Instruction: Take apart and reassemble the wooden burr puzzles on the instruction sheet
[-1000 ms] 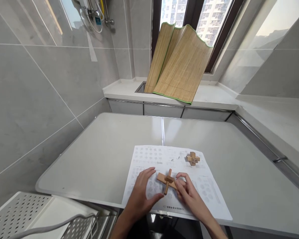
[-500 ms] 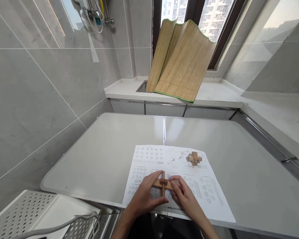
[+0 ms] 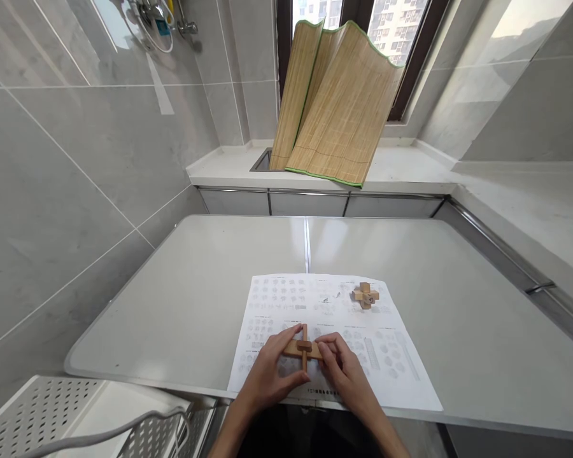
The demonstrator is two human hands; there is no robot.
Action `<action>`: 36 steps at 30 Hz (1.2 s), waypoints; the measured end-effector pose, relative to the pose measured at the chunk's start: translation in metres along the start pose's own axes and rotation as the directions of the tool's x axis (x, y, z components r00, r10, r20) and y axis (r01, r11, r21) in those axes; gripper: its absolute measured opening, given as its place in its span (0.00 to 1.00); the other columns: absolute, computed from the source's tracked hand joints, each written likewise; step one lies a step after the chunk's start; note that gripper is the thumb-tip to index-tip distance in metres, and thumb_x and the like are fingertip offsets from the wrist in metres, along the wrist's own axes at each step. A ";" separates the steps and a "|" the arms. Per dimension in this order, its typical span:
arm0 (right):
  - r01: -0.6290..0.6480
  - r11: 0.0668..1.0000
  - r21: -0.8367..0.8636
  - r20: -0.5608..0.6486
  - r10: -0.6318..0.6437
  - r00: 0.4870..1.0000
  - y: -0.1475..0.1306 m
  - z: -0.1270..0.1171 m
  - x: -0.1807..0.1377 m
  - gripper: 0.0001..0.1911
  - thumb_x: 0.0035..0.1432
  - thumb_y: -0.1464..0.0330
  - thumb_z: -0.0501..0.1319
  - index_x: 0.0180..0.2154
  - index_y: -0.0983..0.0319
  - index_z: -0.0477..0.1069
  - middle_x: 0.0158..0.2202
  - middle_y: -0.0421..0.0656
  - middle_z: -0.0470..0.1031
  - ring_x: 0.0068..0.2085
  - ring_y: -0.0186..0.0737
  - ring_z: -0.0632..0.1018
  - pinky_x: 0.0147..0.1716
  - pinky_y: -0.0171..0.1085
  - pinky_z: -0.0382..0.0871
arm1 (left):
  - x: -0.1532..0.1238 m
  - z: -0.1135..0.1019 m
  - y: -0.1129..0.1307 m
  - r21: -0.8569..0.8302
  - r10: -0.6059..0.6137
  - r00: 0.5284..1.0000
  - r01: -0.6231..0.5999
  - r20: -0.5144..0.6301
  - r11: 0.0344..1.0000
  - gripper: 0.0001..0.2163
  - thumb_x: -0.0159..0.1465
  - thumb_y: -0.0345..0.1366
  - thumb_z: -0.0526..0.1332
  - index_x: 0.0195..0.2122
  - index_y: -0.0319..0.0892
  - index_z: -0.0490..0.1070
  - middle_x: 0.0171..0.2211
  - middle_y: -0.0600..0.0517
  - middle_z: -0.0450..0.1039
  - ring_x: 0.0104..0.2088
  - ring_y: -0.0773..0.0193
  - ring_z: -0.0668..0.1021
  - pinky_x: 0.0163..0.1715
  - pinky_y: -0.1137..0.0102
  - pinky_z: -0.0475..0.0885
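Note:
Low over a printed paper sheet [image 3: 315, 305], both hands hold a cross-shaped wooden puzzle [image 3: 291, 348]. It has a flat bar running sideways, a thin rod crossing it, and a darker block [image 3: 304, 345] on top at the middle. My left hand [image 3: 271, 370] is curled round the left side, its fingers at the rod's far end and its thumb by the near end. My right hand [image 3: 347, 371] pinches the bar's right end between thumb and fingers. Another wooden puzzle of interlocked pieces [image 3: 365, 295] rests on the sheet's far right part.
The sheet lies on a white table [image 3: 205, 280] with a seam down its middle. A bamboo mat [image 3: 344, 114] leans by the window, over a sink [image 3: 261, 160] in the counter. At lower left stands a white perforated rack [image 3: 42, 407] with a grey hose [image 3: 119, 429].
The camera view has shifted slightly, so everything appears a little further left. Both hands keep their hold on the cross-shaped puzzle, with hardly any movement against the sheet.

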State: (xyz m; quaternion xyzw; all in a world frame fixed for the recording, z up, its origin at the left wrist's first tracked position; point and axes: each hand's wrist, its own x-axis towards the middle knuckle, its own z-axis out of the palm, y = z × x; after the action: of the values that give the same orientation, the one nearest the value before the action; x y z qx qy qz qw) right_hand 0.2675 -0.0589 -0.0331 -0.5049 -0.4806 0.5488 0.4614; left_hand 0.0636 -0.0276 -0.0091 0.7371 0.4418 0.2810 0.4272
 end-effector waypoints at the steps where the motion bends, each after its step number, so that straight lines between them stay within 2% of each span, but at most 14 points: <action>1: 0.013 1.000 -0.005 0.025 -0.013 1.000 -0.002 0.000 -0.001 0.20 0.69 0.48 0.56 0.43 0.58 0.69 0.29 0.39 0.73 0.31 0.40 0.74 0.31 0.36 0.68 | 0.000 -0.001 0.001 -0.026 -0.006 1.000 0.006 0.000 1.000 0.35 0.62 0.56 0.68 0.68 0.51 0.64 0.66 0.44 0.68 0.65 0.43 0.70 0.65 0.51 0.66; 4: 0.063 0.997 -0.046 0.065 -0.060 0.996 -0.004 -0.001 -0.004 0.19 0.69 0.50 0.57 0.44 0.58 0.71 0.36 0.44 0.79 0.37 0.44 0.79 0.37 0.39 0.72 | 0.001 -0.004 0.005 -0.116 -0.035 0.999 0.034 -0.006 0.993 0.33 0.65 0.57 0.63 0.68 0.48 0.63 0.65 0.42 0.69 0.64 0.45 0.71 0.65 0.52 0.66; 8: 0.126 0.984 -0.127 -0.003 -0.127 0.992 0.001 -0.002 -0.008 0.17 0.69 0.52 0.58 0.46 0.58 0.73 0.37 0.46 0.81 0.40 0.47 0.81 0.38 0.40 0.74 | 0.004 -0.009 0.016 -0.169 -0.077 0.997 0.081 0.027 0.982 0.40 0.60 0.54 0.69 0.70 0.48 0.58 0.66 0.41 0.68 0.65 0.44 0.71 0.65 0.50 0.65; 11: 0.132 0.986 -0.106 -0.039 -0.137 0.990 0.006 -0.002 -0.009 0.16 0.69 0.53 0.58 0.46 0.57 0.73 0.36 0.45 0.80 0.35 0.45 0.81 0.33 0.39 0.75 | 0.006 -0.010 0.024 -0.165 -0.116 0.990 0.128 0.084 0.978 0.39 0.58 0.47 0.73 0.69 0.51 0.60 0.65 0.43 0.69 0.65 0.44 0.71 0.65 0.49 0.65; 14: 0.146 0.988 -0.057 -0.028 -0.148 0.989 0.007 -0.002 -0.008 0.15 0.70 0.54 0.57 0.47 0.56 0.73 0.32 0.42 0.79 0.26 0.40 0.77 0.27 0.38 0.73 | 0.009 -0.008 0.030 -0.153 -0.118 0.991 0.126 0.064 0.980 0.40 0.53 0.42 0.76 0.66 0.51 0.65 0.63 0.44 0.71 0.64 0.43 0.72 0.65 0.50 0.66; 17: 0.213 0.976 -0.052 0.000 -0.214 0.977 0.004 -0.002 -0.007 0.13 0.71 0.58 0.57 0.50 0.57 0.73 0.36 0.44 0.80 0.30 0.41 0.79 0.34 0.40 0.76 | 0.012 -0.006 0.034 -0.135 -0.107 0.994 0.107 0.011 0.985 0.40 0.51 0.39 0.76 0.66 0.49 0.66 0.61 0.44 0.73 0.61 0.44 0.74 0.63 0.52 0.68; 20: 0.241 0.969 -0.051 0.007 -0.241 0.971 -0.001 -0.002 -0.007 0.12 0.71 0.60 0.58 0.49 0.56 0.74 0.37 0.44 0.79 0.33 0.42 0.80 0.38 0.41 0.77 | 0.014 -0.006 0.034 -0.154 -0.086 0.996 0.086 0.009 0.984 0.41 0.50 0.38 0.76 0.66 0.49 0.65 0.59 0.45 0.75 0.59 0.47 0.77 0.61 0.55 0.71; 24: 0.219 0.975 -0.031 -0.008 -0.219 0.976 -0.002 -0.002 -0.010 0.10 0.71 0.61 0.58 0.48 0.57 0.73 0.33 0.43 0.79 0.31 0.41 0.79 0.37 0.41 0.76 | 0.011 -0.003 0.030 -0.152 -0.057 0.998 0.055 -0.011 0.987 0.41 0.49 0.37 0.77 0.65 0.48 0.66 0.59 0.45 0.75 0.58 0.48 0.77 0.61 0.57 0.71; 29: 0.203 0.978 -0.049 -0.031 -0.205 0.978 0.001 -0.002 -0.012 0.10 0.70 0.61 0.59 0.48 0.58 0.74 0.34 0.44 0.79 0.33 0.43 0.81 0.37 0.40 0.77 | 0.008 0.005 0.027 -0.089 -0.054 0.995 0.046 -0.081 0.995 0.39 0.49 0.36 0.76 0.63 0.48 0.66 0.59 0.46 0.74 0.59 0.47 0.76 0.62 0.55 0.70; 36: 0.240 0.971 0.026 0.049 -0.241 0.969 -0.006 -0.004 -0.011 0.09 0.71 0.63 0.59 0.46 0.58 0.74 0.31 0.41 0.77 0.30 0.39 0.79 0.36 0.38 0.76 | 0.007 -0.002 0.021 -0.164 -0.049 0.999 0.047 -0.009 0.985 0.43 0.49 0.36 0.77 0.66 0.49 0.62 0.59 0.46 0.74 0.59 0.47 0.76 0.62 0.55 0.69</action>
State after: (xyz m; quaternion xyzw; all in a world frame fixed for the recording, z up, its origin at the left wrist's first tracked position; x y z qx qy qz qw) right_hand 0.2724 -0.0687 -0.0259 -0.4242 -0.5444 0.5065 0.5168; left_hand 0.0739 -0.0258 0.0110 0.6868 0.4376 0.3107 0.4902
